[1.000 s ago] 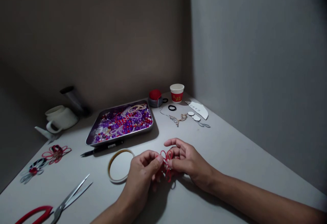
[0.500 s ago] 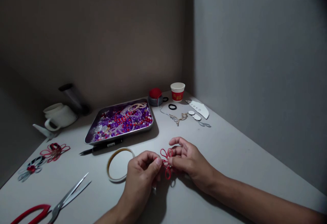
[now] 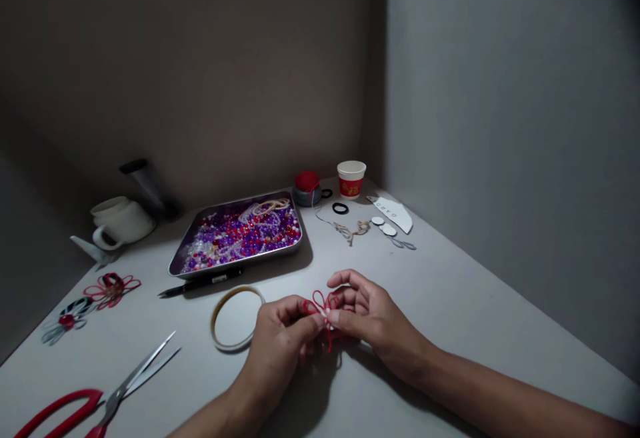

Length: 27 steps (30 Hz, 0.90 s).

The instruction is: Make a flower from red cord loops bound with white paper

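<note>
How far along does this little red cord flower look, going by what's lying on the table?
Two looped flowers lie at the table's left edge, apparently done. In hand: the left hand and right hand pinch a red cord piece between them; a few loops show, with cord ends hanging below. It has no centre piece like theirs, so that part seems left. The bead tray and scissors lie untouched.

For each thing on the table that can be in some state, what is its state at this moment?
Red cord: looped, pinched between both hands.
Left hand: closed on the cord.
Right hand: closed on the cord.
Scissors: lying flat, blades open.
Bead tray: uncovered, full of beads.
Paper cup: upright.
White mug: upright.
Pen: lying flat beside the tray.
Tape ring: lying flat.
</note>
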Each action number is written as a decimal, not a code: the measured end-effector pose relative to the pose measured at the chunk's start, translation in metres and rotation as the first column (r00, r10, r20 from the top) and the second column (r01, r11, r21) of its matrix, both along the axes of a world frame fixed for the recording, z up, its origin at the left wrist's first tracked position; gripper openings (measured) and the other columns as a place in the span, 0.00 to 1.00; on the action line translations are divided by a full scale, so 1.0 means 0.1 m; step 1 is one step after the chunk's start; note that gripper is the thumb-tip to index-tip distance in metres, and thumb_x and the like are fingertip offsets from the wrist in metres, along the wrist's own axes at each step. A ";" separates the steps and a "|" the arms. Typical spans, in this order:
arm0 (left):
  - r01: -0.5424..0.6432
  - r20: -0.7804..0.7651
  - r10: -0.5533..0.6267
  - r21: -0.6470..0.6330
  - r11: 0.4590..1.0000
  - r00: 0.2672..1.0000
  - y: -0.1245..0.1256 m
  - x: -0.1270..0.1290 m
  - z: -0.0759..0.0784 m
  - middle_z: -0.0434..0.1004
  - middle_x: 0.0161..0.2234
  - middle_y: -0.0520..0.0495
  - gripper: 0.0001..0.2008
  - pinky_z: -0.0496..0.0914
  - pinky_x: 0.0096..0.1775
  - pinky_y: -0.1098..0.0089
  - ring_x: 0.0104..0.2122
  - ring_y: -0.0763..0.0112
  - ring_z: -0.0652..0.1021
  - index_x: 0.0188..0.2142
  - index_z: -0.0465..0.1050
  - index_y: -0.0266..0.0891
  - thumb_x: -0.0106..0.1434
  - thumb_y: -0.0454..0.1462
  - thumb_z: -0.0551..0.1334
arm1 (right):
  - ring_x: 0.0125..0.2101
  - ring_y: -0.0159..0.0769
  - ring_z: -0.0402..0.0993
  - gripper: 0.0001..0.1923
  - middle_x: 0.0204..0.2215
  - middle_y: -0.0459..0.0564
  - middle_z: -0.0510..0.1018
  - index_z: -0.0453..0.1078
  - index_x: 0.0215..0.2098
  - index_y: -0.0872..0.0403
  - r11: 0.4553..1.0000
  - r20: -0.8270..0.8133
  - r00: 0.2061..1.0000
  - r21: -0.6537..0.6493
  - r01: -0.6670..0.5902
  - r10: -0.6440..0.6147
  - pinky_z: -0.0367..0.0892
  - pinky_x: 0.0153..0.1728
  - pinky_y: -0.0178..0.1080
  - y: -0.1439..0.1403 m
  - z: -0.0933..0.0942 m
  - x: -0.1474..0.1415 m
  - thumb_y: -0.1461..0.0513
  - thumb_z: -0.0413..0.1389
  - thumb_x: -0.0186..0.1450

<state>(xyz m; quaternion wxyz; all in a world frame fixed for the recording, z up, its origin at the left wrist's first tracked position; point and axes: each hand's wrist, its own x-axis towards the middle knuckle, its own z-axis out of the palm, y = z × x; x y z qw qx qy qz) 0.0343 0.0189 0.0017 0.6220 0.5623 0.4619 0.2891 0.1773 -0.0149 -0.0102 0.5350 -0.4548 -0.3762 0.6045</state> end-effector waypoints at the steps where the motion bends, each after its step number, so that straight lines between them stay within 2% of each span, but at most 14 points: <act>1: -0.006 0.019 0.006 -0.011 1.000 1.000 0.01 0.00 -0.01 0.67 0.12 0.53 0.07 0.54 0.16 0.78 0.12 0.81 0.61 0.18 0.68 0.33 0.48 0.35 0.61 | 0.24 0.28 0.66 0.19 0.26 0.44 0.70 0.60 0.37 0.55 1.000 -0.007 1.000 0.022 -0.019 0.020 0.62 0.25 0.33 -0.01 -0.01 0.02 0.63 0.61 0.50; 5: -0.026 0.040 0.027 -0.026 0.999 0.999 0.03 -0.01 -0.02 0.67 0.11 0.53 0.07 0.53 0.16 0.78 0.12 0.81 0.60 0.17 0.67 0.34 0.48 0.35 0.60 | 0.22 0.27 0.67 0.16 0.25 0.43 0.70 0.60 0.39 0.55 0.998 -0.109 0.992 0.041 -0.056 0.060 0.62 0.25 0.34 -0.01 -0.04 0.06 0.61 0.58 0.54; 7: -0.012 0.024 0.012 -0.037 0.999 1.000 0.02 0.00 -0.01 0.67 0.11 0.52 0.07 0.53 0.16 0.77 0.11 0.81 0.60 0.16 0.66 0.34 0.47 0.34 0.59 | 0.20 0.27 0.66 0.16 0.24 0.42 0.70 0.60 0.38 0.55 0.999 -0.085 0.996 0.006 -0.036 0.036 0.62 0.24 0.34 0.00 -0.03 0.05 0.62 0.58 0.53; 11: 0.052 -0.094 -0.056 -0.035 0.998 0.994 -0.01 0.00 0.05 0.67 0.11 0.52 0.07 0.54 0.16 0.78 0.12 0.80 0.62 0.15 0.65 0.35 0.46 0.33 0.58 | 0.16 0.25 0.63 0.14 0.19 0.39 0.68 0.59 0.33 0.54 1.000 0.145 0.989 -0.014 0.028 -0.025 0.59 0.18 0.31 0.00 0.00 0.00 0.66 0.57 0.50; 14: 0.153 -0.196 -0.148 0.010 0.988 0.969 0.01 -0.03 0.08 0.66 0.12 0.52 0.06 0.55 0.17 0.78 0.14 0.79 0.64 0.18 0.68 0.33 0.48 0.34 0.58 | 0.14 0.23 0.59 0.13 0.16 0.36 0.66 0.59 0.31 0.54 0.998 0.261 0.965 -0.043 0.046 -0.033 0.55 0.15 0.29 -0.02 -0.01 -0.02 0.70 0.54 0.48; 17: 0.228 -0.195 -0.233 -0.045 0.972 0.953 0.05 -0.09 0.08 0.63 0.13 0.54 0.09 0.55 0.16 0.77 0.13 0.78 0.61 0.23 0.70 0.34 0.52 0.38 0.56 | 0.13 0.23 0.57 0.13 0.16 0.36 0.64 0.59 0.30 0.53 0.996 0.375 0.927 -0.067 0.052 -0.023 0.54 0.14 0.29 -0.05 -0.02 -0.03 0.72 0.51 0.48; 19: 0.193 -0.216 -0.189 0.000 0.981 0.958 0.04 -0.12 0.07 0.64 0.14 0.54 0.11 0.56 0.17 0.76 0.13 0.77 0.62 0.28 0.70 0.34 0.55 0.41 0.55 | 0.15 0.25 0.59 0.12 0.16 0.38 0.65 0.61 0.29 0.53 0.998 0.494 0.869 -0.043 0.052 -0.024 0.55 0.15 0.30 -0.08 -0.02 -0.02 0.72 0.51 0.48; 21: 0.151 -0.302 -0.091 0.183 0.971 0.949 0.00 -0.14 0.04 0.67 0.19 0.53 0.09 0.58 0.20 0.75 0.17 0.76 0.64 0.32 0.70 0.35 0.55 0.39 0.57 | 0.17 0.28 0.62 0.10 0.17 0.41 0.68 0.64 0.27 0.53 1.000 0.653 0.757 0.007 0.028 -0.026 0.57 0.18 0.32 -0.11 -0.01 -0.02 0.71 0.52 0.49; 22: 0.164 -0.351 -0.053 0.295 0.941 0.935 -0.03 -0.15 0.03 0.69 0.21 0.52 0.07 0.60 0.22 0.74 0.19 0.75 0.66 0.32 0.70 0.36 0.54 0.38 0.58 | 0.18 0.30 0.63 0.08 0.17 0.42 0.70 0.66 0.26 0.52 0.999 0.729 0.684 0.033 0.010 -0.031 0.58 0.19 0.33 -0.12 0.00 -0.01 0.70 0.53 0.49; 24: 0.263 -0.430 -0.045 0.462 0.847 0.902 -0.09 -0.15 0.01 0.70 0.25 0.49 0.04 0.61 0.26 0.73 0.23 0.73 0.69 0.29 0.71 0.36 0.54 0.34 0.58 | 0.20 0.33 0.65 0.06 0.18 0.44 0.73 0.68 0.24 0.51 0.997 0.834 0.551 0.068 -0.021 -0.045 0.59 0.21 0.35 -0.15 0.02 0.00 0.68 0.54 0.50; 26: 0.359 -0.479 -0.078 0.530 0.768 0.874 -0.13 -0.15 -0.02 0.70 0.27 0.47 0.05 0.62 0.28 0.72 0.25 0.72 0.70 0.28 0.71 0.36 0.56 0.33 0.57 | 0.21 0.34 0.66 0.04 0.19 0.45 0.74 0.70 0.24 0.51 0.996 0.872 0.486 0.082 -0.038 -0.053 0.59 0.22 0.36 -0.17 0.04 0.01 0.67 0.55 0.51; 27: 0.380 -0.491 -0.084 0.543 0.748 0.867 -0.14 -0.15 -0.03 0.70 0.27 0.46 0.06 0.62 0.29 0.72 0.26 0.71 0.71 0.28 0.71 0.36 0.56 0.32 0.56 | 0.22 0.35 0.67 0.04 0.20 0.46 0.74 0.70 0.23 0.51 0.995 0.877 0.477 0.088 -0.045 -0.056 0.60 0.23 0.37 -0.18 0.05 0.02 0.66 0.56 0.51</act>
